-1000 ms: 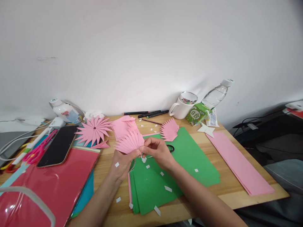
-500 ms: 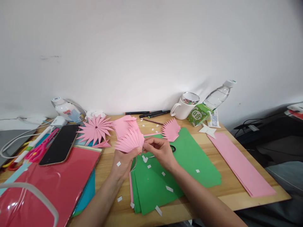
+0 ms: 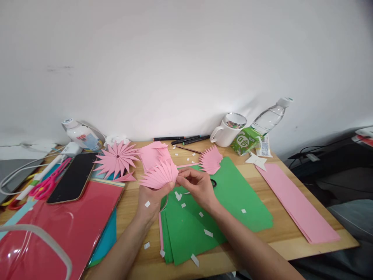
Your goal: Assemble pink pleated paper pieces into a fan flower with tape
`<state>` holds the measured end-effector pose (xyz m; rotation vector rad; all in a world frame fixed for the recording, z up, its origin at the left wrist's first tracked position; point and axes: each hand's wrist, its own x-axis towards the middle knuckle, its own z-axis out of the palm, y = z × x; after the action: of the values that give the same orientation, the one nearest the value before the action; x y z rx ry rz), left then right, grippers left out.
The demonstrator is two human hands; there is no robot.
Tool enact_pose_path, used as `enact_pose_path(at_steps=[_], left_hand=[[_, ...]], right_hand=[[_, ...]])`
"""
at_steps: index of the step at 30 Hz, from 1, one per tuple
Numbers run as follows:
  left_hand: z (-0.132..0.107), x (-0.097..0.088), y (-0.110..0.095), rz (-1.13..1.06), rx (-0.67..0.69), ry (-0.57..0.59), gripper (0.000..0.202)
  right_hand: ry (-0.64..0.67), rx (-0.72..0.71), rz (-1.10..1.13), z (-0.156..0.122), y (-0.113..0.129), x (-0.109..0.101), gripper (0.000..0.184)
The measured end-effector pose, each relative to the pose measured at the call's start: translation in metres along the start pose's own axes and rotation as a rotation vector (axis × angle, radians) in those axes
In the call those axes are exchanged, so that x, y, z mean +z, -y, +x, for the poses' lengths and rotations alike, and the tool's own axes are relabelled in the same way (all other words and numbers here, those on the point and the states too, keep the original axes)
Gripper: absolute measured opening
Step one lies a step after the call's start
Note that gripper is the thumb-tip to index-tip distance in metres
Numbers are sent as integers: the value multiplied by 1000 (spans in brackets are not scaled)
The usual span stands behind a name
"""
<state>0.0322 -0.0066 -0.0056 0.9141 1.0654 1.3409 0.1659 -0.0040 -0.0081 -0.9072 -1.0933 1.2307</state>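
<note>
A pink folded-paper fan point(image 3: 159, 175) with several pointed pleats is gripped by my left hand point(image 3: 152, 198), thumb on top near its right end. My right hand point(image 3: 198, 186) pinches at the fan's right edge; what sits between those fingertips is too small to make out. A small white scrap of paper point(image 3: 147, 203) rests on the back of my left hand. Below both hands lies a stack of green paper point(image 3: 204, 233). To the left stands out a finished-looking pink paper rosette point(image 3: 118, 156), and another pink fan point(image 3: 211, 160) lies beyond my right hand.
A white mug point(image 3: 229, 132), a green box point(image 3: 246, 140) and a clear bottle point(image 3: 271, 116) stand at the back right. Pink paper strips point(image 3: 297, 204) lie right. A black phone point(image 3: 72, 179), pink scissors point(image 3: 49, 181) and a red folder point(image 3: 67, 225) occupy the left.
The fan and both hands stay almost in place, with only slight shifts of the fingers and left wrist. The camera view has moved very slightly.
</note>
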Motion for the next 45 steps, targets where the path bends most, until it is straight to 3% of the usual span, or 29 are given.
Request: enact_pose_path(at_steps=[23, 27, 30, 33, 36, 39, 40, 41, 43, 45], left_hand=[[0, 6, -9, -97, -13, -21, 39], [0, 5, -10, -99, -31, 2, 31], [1, 2, -11, -163, -132, 86, 22], [2, 0, -10, -282, -338, 167, 23], [4, -2, -12, -363, -450, 150, 28], [7, -5, -17, -372, -264, 16, 28], [9, -6, -19, -370, -152, -45, 28], [11, -8, -22, -374, -100, -80, 28], [15, -11, -26, -361, -12, -149, 27], [18, -14, -28, -366, 8, -227, 28]], right_hand=[[83, -7, -36, 2, 4, -2, 20], [60, 13, 2, 2, 2, -2, 20], [60, 19, 3, 1, 0, -1, 22], [76, -9, -32, 0, -3, 1, 23], [7, -37, -88, 2, -5, -2, 23], [-57, -2, -67, 6, -1, -14, 23], [26, 45, -36, 7, 2, -19, 23], [191, 124, 28, 7, 5, -25, 24], [562, 331, 119, 8, 11, -34, 26], [780, 432, 67, 8, 12, -38, 32]])
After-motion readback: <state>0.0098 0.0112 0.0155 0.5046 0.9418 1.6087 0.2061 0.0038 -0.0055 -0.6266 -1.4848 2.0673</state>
